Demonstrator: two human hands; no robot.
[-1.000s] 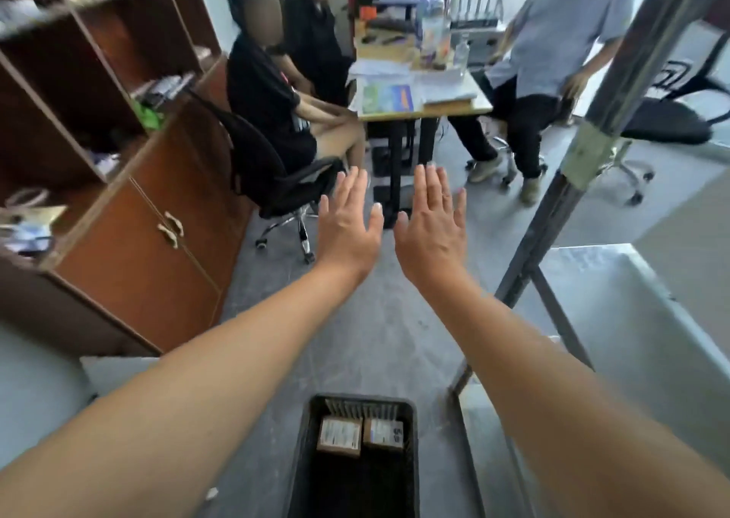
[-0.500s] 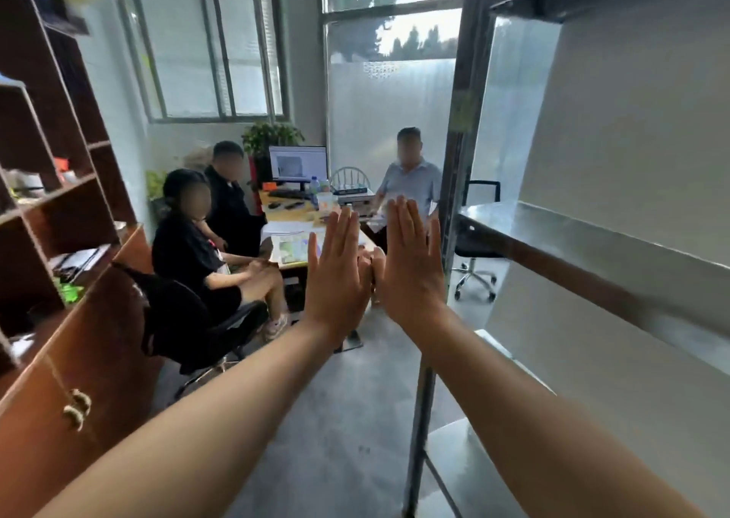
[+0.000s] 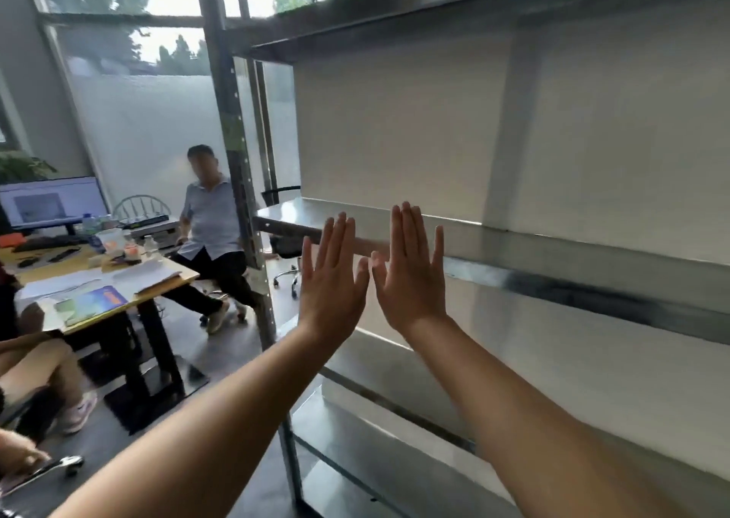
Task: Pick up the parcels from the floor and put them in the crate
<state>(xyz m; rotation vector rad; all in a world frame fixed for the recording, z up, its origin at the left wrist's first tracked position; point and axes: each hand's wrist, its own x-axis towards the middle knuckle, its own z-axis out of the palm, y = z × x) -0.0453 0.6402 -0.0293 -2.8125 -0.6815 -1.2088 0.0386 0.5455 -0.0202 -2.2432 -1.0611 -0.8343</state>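
Observation:
Both my arms reach straight out in front of me at about chest height. My left hand (image 3: 330, 280) and my right hand (image 3: 411, 272) are side by side, backs toward me, fingers straight and together, thumbs nearly touching. Neither hand holds anything. They hover in the air in front of a metal shelf unit (image 3: 513, 268). No crate and no parcels are in view.
The metal shelf unit fills the right half, its upright post (image 3: 237, 186) just left of my hands. To the left stands a wooden desk (image 3: 118, 280) with papers and a monitor (image 3: 51, 201). A seated person (image 3: 213, 237) is behind it, another person's legs (image 3: 35, 367) at far left.
The view has swung up and to the right, from the floor with the crate to the shelf unit. My hands stay flat and side by side, a little further apart.

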